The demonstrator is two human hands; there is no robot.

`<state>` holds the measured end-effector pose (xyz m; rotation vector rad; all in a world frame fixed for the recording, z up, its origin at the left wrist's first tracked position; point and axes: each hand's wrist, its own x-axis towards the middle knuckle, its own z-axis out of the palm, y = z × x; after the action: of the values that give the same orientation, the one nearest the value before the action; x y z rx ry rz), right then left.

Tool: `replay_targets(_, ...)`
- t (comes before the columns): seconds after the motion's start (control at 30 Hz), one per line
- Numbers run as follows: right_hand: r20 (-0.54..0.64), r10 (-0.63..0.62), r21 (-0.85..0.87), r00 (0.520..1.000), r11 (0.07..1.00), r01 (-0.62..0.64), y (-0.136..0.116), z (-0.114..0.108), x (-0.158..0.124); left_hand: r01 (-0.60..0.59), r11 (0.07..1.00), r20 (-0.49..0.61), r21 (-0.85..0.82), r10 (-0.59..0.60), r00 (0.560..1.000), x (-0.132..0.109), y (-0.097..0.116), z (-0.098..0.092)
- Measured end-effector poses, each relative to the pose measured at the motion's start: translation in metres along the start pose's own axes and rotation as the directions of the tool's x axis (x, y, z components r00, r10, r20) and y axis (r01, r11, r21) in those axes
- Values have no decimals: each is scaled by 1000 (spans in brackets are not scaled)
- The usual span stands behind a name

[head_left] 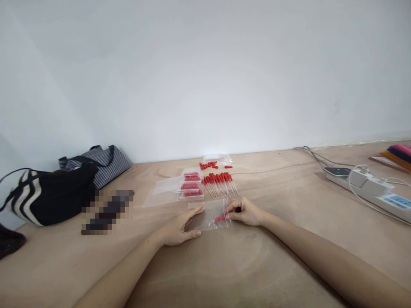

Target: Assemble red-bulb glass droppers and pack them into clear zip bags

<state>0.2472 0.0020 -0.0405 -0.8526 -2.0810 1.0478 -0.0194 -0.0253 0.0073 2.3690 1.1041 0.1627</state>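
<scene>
A clear zip bag (205,220) lies flat on the table between my hands. My left hand (183,226) rests at the bag's left side, thumb and fingers spread apart. At the bag's red-lined mouth, my right hand (242,211) has its fingers pinched together around a red piece (220,218), which shows through the plastic near the opening. Just beyond the bag, several red-headed sticks (220,179) lie in a row. To their left are overlapping clear bags (191,187) with red pieces inside. Loose red pieces (208,164) lie farther back, beside another clear bag (218,158).
A black bag with white stripes (48,194) and a striped grey bag (105,162) sit at the left, near a pixelated dark object (109,211). On the right are a white power strip (382,198) with cables and a coloured stack (398,156). A wall stands behind.
</scene>
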Motion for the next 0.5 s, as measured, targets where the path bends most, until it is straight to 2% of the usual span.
replay_targets(0.2,32,98,65,995,993,-100,-2,7,1,20,999,-17,40,-20,1000,5,9,7)
replay_targets(0.4,-36,184,392,982,907,-155,-7,15,4,17,999,-43,32,-16,999,10,15,13)
replay_targets(0.5,-29,189,421,982,893,-159,-11,21,4,12,1000,-44,22,-11,999,11,14,15)
